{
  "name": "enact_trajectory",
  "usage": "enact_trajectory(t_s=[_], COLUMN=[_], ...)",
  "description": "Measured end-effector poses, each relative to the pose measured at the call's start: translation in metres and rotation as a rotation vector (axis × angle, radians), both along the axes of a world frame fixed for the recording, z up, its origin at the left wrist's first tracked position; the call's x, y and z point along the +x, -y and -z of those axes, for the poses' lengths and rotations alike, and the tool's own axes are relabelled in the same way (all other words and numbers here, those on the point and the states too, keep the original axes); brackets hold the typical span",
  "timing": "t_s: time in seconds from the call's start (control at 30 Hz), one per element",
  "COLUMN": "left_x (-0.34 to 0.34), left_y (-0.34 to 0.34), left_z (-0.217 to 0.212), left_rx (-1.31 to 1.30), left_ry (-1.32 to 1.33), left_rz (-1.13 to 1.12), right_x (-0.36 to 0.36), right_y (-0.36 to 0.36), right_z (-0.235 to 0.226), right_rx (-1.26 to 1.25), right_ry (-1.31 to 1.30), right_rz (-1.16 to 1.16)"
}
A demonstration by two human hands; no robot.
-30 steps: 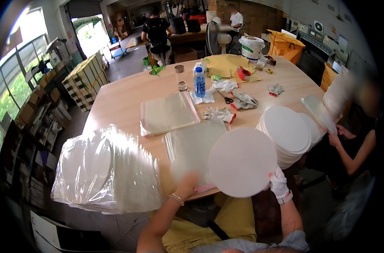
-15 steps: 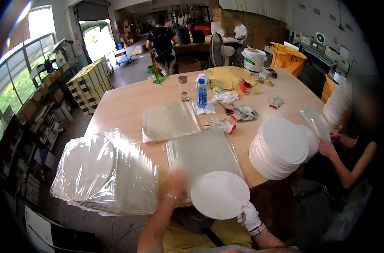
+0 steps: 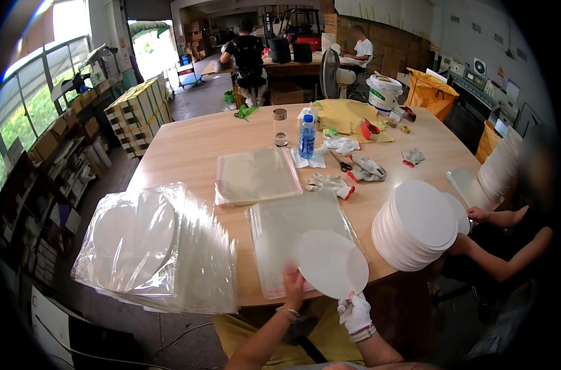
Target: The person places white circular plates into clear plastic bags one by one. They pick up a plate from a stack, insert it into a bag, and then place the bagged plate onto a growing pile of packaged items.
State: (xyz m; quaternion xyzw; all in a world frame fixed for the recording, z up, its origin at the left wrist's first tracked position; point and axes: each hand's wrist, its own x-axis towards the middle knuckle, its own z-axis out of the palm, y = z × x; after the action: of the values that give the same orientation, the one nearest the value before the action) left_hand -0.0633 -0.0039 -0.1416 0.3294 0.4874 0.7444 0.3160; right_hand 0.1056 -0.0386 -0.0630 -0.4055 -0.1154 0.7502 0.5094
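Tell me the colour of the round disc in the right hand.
White; the disc shows best in the head view.

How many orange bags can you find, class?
2: one orange bag past the far right corner of the table; another, nearer, partly behind the leaning white stack. Others may be hidden.

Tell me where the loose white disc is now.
In the head view, the white disc is low, right of centre, held by its rim in the gloved right hand, between the bare left hand and the tall disc stack.
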Motion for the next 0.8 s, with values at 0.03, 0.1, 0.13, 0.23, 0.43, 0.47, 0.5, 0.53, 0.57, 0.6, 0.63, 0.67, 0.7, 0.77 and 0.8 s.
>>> enact_trajectory(t_s=[0.03, 0.1, 0.13, 0.23, 0.43, 0.47, 0.5, 0.53, 0.57, 0.6, 0.63, 0.67, 0.7, 0.77, 0.8], left_x=[0.013, 0.02, 0.019, 0.039, 0.065, 0.063, 0.063, 0.063, 0.061, 0.06, 0.059, 0.06, 0.06, 0.058, 0.057], left_y=[-0.007, -0.014, -0.015, 0.007, 0.063, 0.06, 0.064, 0.068, 0.07, 0.07, 0.071, 0.074, 0.076, 0.077, 0.078], left_z=[0.013, 0.047, 0.057, 0.036, 0.064, 0.071, 0.078, 0.084, 0.088, 0.087, 0.085, 0.082, 0.076, 0.077, 0.072], left_rx=[-0.053, -0.113, -0.111, -0.104, -0.31, -0.245, -0.296, -0.347, -0.394, -0.4, -0.402, -0.404, -0.406, -0.388, -0.381], left_ry=[0.16, 0.036, -0.254, -0.339, 0.352, 0.354, 0.284, 0.213, 0.138, 0.195, 0.262, 0.33, 0.4, 0.511, 0.569], left_rz=[0.076, 0.21, 0.265, 0.251, 0.295, 0.28, 0.273, 0.265, 0.261, 0.271, 0.275, 0.278, 0.279, 0.31, 0.326], right_x=[0.0, -0.001, -0.002, -0.003, -0.032, -0.039, -0.04, -0.04, -0.038, -0.035, -0.036, -0.037, -0.038, -0.039, -0.039], right_y=[0.001, -0.002, -0.005, -0.006, -0.021, -0.028, -0.032, -0.036, -0.04, -0.042, -0.043, -0.044, -0.045, -0.041, -0.038], right_z=[0.0, 0.001, 0.0, -0.002, 0.034, 0.031, 0.035, 0.043, 0.052, 0.056, 0.06, 0.063, 0.063, 0.061, 0.06], right_rx=[0.0, 0.001, 0.007, 0.044, -0.026, -0.018, -0.018, -0.019, -0.016, 0.014, -0.006, -0.027, -0.049, -0.038, -0.035], right_ry=[-0.004, 0.049, 0.074, 0.109, 0.077, 0.102, 0.057, 0.011, -0.037, -0.121, -0.124, -0.127, -0.128, -0.132, -0.133], right_rz=[0.002, -0.016, -0.025, -0.043, -0.069, -0.066, -0.093, -0.12, -0.143, -0.153, -0.13, -0.107, -0.086, -0.105, -0.114])
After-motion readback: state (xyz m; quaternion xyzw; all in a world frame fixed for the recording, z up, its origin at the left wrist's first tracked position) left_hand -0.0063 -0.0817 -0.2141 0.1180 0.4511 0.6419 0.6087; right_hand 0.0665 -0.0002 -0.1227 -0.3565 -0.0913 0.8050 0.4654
